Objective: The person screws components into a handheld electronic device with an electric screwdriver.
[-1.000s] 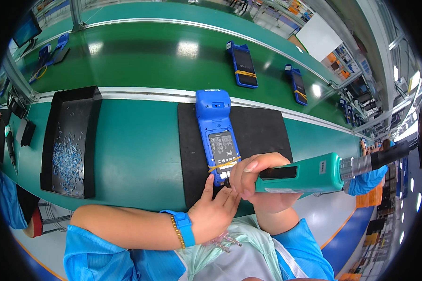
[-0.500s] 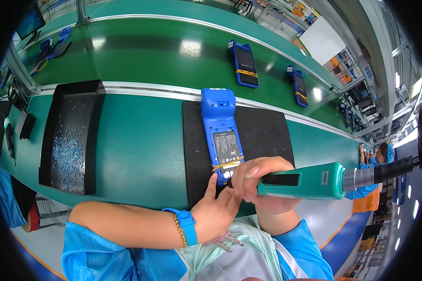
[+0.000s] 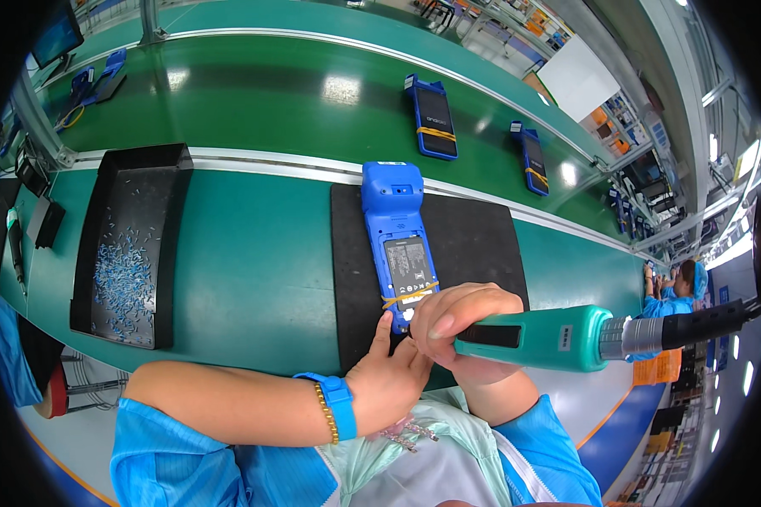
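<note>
A blue handheld terminal (image 3: 393, 221) lies back up on a black mat (image 3: 473, 245), its near end toward me. Its black battery (image 3: 408, 269) is exposed, and a yellow rubber band (image 3: 410, 295) crosses it below. At that near end, my left hand (image 3: 387, 384) steadies the terminal, fingertips closed around its edge. My right hand (image 3: 465, 329) is wrapped around a green electric screwdriver (image 3: 537, 338), held sideways with its cable end to the right. The screwdriver's tip is hidden by my fingers, close over the terminal's lower corner.
On the left stands a black tray (image 3: 135, 220) with many small blue-and-silver screws (image 3: 123, 283). Another screwdriver (image 3: 15, 241) and a black box (image 3: 46, 224) lie beyond it. Past a metal rail, banded terminals (image 3: 435, 118) rest on the green belt. A co-worker (image 3: 685, 283) sits far right.
The screwdriver's cable end has dipped toward me and shifted slightly left, with my right hand. Terminals on the green belt have slid a little left. My left hand stays in place.
</note>
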Tool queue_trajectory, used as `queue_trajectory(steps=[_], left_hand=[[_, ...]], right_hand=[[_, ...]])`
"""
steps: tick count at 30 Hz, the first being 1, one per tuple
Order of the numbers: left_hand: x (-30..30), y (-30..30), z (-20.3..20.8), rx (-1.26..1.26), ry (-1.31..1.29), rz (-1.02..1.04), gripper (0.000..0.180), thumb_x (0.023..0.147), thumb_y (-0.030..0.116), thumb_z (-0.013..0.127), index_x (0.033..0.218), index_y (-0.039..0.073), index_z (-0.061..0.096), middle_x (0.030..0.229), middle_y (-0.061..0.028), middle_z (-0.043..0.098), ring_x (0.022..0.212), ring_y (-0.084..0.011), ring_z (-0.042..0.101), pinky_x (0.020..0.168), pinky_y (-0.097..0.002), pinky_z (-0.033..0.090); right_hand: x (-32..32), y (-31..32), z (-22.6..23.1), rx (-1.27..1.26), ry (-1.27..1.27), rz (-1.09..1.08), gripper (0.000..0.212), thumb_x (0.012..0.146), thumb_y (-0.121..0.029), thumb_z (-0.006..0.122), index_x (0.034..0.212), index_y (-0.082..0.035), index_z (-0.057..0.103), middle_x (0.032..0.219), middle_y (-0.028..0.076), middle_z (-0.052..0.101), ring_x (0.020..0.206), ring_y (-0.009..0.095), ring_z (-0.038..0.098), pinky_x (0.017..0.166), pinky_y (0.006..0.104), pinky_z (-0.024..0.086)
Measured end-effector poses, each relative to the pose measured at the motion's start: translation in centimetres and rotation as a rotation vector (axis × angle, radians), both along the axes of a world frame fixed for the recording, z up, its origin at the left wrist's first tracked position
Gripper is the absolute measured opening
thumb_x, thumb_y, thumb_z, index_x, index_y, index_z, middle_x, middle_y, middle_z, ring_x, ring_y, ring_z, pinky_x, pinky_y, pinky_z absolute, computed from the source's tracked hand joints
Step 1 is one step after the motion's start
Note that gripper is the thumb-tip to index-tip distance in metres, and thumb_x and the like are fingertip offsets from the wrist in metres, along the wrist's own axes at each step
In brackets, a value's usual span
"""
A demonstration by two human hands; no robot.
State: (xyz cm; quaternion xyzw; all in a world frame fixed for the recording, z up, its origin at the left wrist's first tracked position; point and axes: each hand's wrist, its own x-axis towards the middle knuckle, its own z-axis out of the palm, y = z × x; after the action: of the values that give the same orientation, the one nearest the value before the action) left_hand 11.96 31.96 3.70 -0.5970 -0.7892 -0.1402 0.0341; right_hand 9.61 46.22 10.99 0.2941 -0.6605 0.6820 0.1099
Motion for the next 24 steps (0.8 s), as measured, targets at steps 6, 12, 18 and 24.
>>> queue_trajectory(steps=[6,12,18,24], left_hand=[[0.1,0.0,-0.2,0.040,0.004,0.012,0.065,0.079,0.024,0.061,0.133,-0.011,0.051,0.131,-0.0203,0.053,0.128,-0.0327,0.046,0.106,-0.0682,0.033],[0.1,0.2,-0.3,0.010,-0.010,0.021,0.059,0.082,0.022,0.056,0.133,-0.009,0.053,0.134,-0.0186,0.053,0.132,-0.0325,0.044,0.105,-0.0687,0.031],[0.1,0.3,0.1,0.061,0.045,0.050,0.056,0.084,0.022,0.052,0.133,-0.004,0.055,0.147,-0.0185,0.045,0.142,-0.0312,0.034,0.105,-0.0696,0.029],[0.2,0.8,0.2,0.062,0.083,0.065,0.051,0.086,0.024,0.052,0.130,-0.001,0.059,0.145,-0.0158,0.048,0.141,-0.0273,0.036,0.103,-0.0685,0.031]], right_hand=[[0.1,0.7,-0.1,-0.140,-0.094,0.064,0.028,0.072,0.010,0.069,0.099,0.003,0.066,0.063,0.007,0.061,0.052,0.016,0.059,0.059,0.0303,0.052],[0.3,0.5,0.9,-0.242,-0.088,0.094,0.032,0.091,-0.021,0.059,0.104,0.008,0.063,0.062,0.009,0.059,0.051,0.018,0.054,0.052,0.0314,0.044],[0.3,3.3,2.4,-0.242,0.002,0.071,0.078,0.095,-0.070,0.034,0.111,0.003,0.055,0.060,0.006,0.055,0.051,0.017,0.050,0.046,0.0333,0.041],[1.1,6.3,0.9,-0.269,-0.001,-0.043,0.086,0.093,-0.075,0.026,0.109,0.004,0.057,0.059,0.007,0.054,0.048,0.018,0.046,0.046,0.0349,0.039]])
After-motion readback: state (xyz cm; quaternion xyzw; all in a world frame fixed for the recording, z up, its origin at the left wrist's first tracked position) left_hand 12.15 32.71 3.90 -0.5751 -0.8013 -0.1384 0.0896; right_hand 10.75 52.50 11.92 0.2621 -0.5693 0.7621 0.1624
